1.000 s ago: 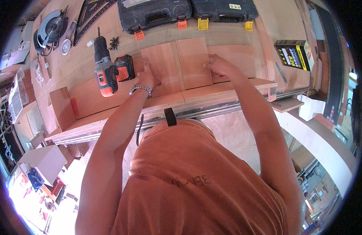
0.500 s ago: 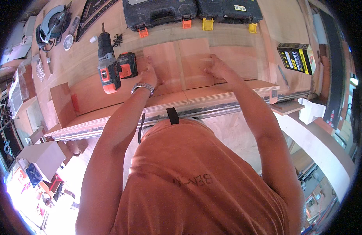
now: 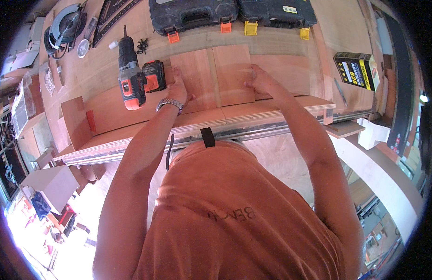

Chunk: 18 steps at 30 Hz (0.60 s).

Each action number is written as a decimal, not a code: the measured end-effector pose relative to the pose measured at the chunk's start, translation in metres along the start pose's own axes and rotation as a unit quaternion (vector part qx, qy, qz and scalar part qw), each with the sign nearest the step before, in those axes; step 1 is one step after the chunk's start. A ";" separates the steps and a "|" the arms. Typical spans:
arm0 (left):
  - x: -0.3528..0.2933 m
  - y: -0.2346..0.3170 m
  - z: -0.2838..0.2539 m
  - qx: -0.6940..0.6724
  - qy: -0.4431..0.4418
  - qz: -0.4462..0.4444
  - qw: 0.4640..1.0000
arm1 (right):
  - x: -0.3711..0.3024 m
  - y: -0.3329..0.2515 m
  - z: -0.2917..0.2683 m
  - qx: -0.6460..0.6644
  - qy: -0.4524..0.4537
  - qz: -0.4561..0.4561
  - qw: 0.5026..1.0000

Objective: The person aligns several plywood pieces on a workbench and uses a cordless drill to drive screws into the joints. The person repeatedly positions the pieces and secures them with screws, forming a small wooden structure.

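Two plywood pieces, a left plywood piece (image 3: 192, 70) and a right plywood piece (image 3: 232, 70), stand side by side at the middle of a long plywood board (image 3: 197, 117). A narrow pale strip runs between them. My left hand (image 3: 178, 88) grips the outer edge of the left piece, with a metal-band watch on its wrist. At the outer edge of the right piece, my right hand (image 3: 263, 83) is closed on it, thumb and fingers on either side. Some fingertips are hidden behind the wood. A cordless drill (image 3: 132, 77) lies left of my left hand.
Dark screws (image 3: 142, 45) lie beyond the drill. Two tool cases (image 3: 195, 16) with orange and yellow latches line the back. A circular saw (image 3: 63, 30) sits far left. At right are a black-and-yellow box (image 3: 353, 70) and a pen (image 3: 340, 91). A short upright panel (image 3: 77, 122) closes the board's left end.
The whole view has shifted slightly. Both hands keep their hold on the plywood pieces, and nothing else has visibly moved.
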<state>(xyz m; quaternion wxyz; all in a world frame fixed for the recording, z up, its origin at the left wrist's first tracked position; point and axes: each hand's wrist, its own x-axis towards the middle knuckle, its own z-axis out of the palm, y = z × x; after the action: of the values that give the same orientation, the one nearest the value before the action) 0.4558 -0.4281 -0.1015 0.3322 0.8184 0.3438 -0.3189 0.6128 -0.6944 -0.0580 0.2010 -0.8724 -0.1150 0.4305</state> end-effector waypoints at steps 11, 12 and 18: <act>0.011 -0.015 0.014 0.078 0.028 0.042 0.996 | -0.008 -0.015 -0.006 0.052 -0.034 -0.003 0.998; 0.003 -0.007 0.009 0.089 0.031 0.039 0.995 | -0.012 -0.018 -0.011 0.051 -0.047 -0.037 0.997; -0.126 0.038 -0.050 0.040 0.149 0.410 0.899 | -0.046 -0.023 -0.032 -0.096 0.147 -0.027 0.984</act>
<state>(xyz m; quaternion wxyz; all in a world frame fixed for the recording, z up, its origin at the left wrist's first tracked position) 0.4294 -0.4551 0.0345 0.3459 0.9373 0.0104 -0.0421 0.6100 -0.6985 0.0020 0.1430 -0.9380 -0.1485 0.2787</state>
